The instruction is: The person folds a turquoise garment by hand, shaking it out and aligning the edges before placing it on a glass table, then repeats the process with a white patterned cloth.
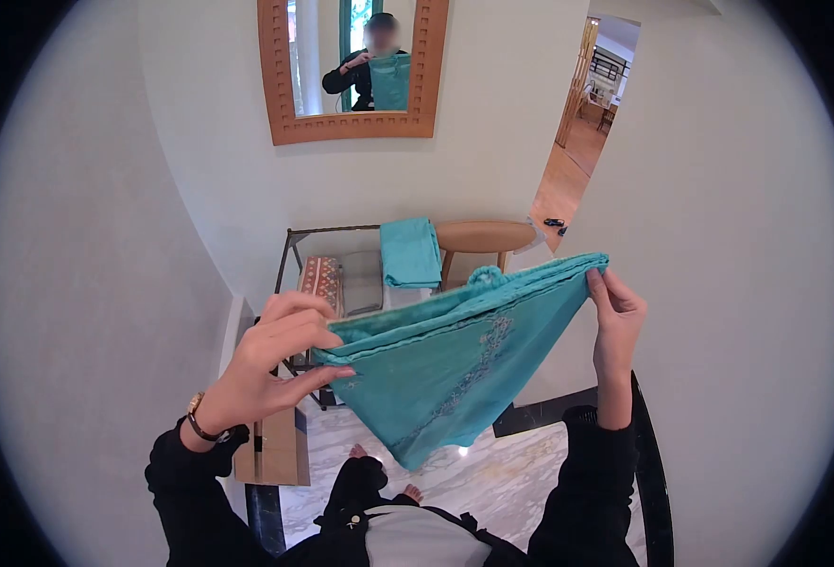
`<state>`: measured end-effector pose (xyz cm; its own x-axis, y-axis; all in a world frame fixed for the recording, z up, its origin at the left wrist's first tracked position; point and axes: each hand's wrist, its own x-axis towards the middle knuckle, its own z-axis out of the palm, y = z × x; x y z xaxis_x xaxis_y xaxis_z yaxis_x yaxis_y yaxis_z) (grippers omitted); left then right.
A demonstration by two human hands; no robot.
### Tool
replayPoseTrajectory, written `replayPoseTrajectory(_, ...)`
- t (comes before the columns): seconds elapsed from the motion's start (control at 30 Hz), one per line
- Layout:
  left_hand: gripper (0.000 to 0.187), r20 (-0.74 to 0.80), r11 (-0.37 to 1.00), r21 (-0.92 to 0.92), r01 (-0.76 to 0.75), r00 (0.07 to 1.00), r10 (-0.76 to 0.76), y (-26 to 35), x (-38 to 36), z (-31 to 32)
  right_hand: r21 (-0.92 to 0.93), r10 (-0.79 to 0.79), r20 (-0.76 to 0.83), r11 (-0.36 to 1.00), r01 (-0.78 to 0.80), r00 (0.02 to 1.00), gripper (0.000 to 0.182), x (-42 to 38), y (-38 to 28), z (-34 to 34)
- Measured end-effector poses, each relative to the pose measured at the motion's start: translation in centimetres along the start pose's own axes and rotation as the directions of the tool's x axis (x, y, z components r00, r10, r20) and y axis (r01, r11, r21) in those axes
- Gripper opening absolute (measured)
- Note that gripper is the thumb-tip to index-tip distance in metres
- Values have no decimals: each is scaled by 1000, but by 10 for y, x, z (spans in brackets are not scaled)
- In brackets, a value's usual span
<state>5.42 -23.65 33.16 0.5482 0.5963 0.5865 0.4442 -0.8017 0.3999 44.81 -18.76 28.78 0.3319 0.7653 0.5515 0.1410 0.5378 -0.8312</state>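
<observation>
A turquoise cloth (436,369) with pale floral embroidery hangs in front of me, folded in layers along its upper edge. My left hand (280,354) pinches the left end of that edge between thumb and fingers. At the other end, higher up, my right hand (617,317) grips the corner with thumb and fingertips. Between the hands the edge is stretched and slants up to the right, while the lower part drops to a point. Behind it, a second turquoise cloth (410,253) lies folded on a metal-framed table (289,255).
A patterned orange-and-white textile (320,281) lies on the table, near a wooden stool or chair (486,236). Above hangs a wood-framed mirror (352,128) reflecting a person. A cardboard box (286,458) stands at lower left on the marble floor (530,482). A doorway opens at the right.
</observation>
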Motion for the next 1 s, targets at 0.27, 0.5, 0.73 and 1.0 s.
replayPoseTrajectory(0.27,24,78,981,195,-23,997,8,10,-6,-5,-7,-22,13,1000,22,1000,17,-11,5,8)
replayPoseTrajectory(0.5,45,310,956,-175,237,935,-175,5,-7,-14,-25,-70,109,997,73,992,15,-20,0,11)
replayPoseTrajectory(0.73,55,203,950,-268,158,974,-104,-7,19,41,29,-68,284,998,63,956,14,-37,-28,37)
replayPoseTrajectory(1.0,25,474,824,-413,388,864,-169,-2,28,61,-78,-140,355,981,179,924,15,-41,-29,29)
